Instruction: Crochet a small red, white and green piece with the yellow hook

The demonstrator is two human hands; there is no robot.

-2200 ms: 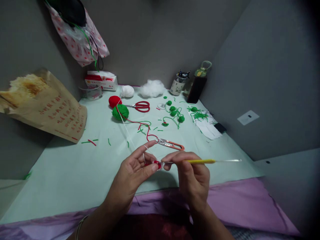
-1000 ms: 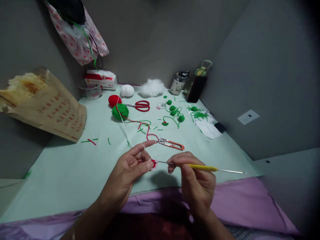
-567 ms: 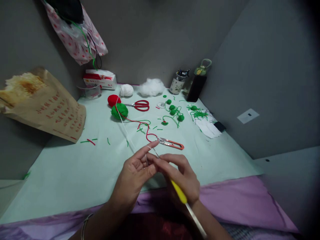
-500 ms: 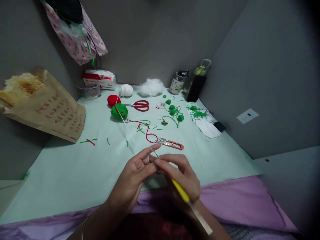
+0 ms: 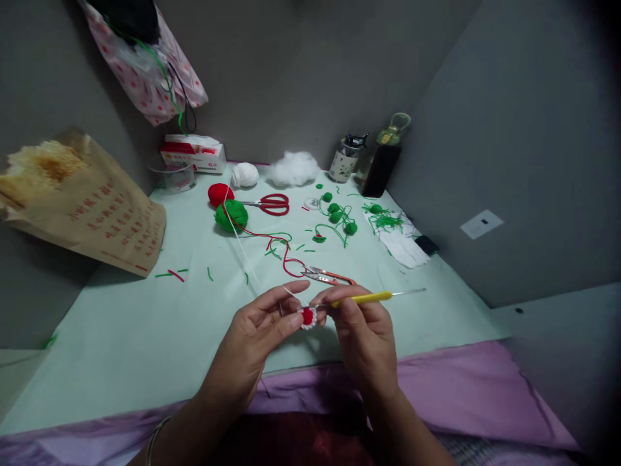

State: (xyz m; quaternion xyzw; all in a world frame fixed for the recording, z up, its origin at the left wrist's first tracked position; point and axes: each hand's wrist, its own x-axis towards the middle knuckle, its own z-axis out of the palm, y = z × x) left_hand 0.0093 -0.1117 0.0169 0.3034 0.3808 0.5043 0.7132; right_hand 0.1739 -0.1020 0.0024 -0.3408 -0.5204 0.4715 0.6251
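Note:
Between thumb and fingers, my left hand (image 5: 259, 327) pinches a small round crochet piece (image 5: 307, 317), red in the middle with a white edge. White yarn (image 5: 243, 251) runs over its raised index finger from the back of the table. My right hand (image 5: 366, 327) grips a crochet hook (image 5: 365, 298) with a yellow handle, lying nearly level. Its working tip meets the upper edge of the piece; the exact stitch is too small to make out. Thread snips (image 5: 330, 277) with orange handles lie just beyond my hands, partly covered by the right one.
Green (image 5: 231, 216) and red yarn balls (image 5: 220, 195), red-handled scissors (image 5: 275, 205), white stuffing (image 5: 294, 169) and small green crochet balls (image 5: 334, 213) lie farther back. A paper food bag (image 5: 111, 217) stands left; a bottle (image 5: 381, 169) stands back right. Yarn scraps are scattered about.
The hook has swung from pointing down toward me to nearly level, pointing right. The red and white crochet piece now shows between my hands. My right hand has turned.

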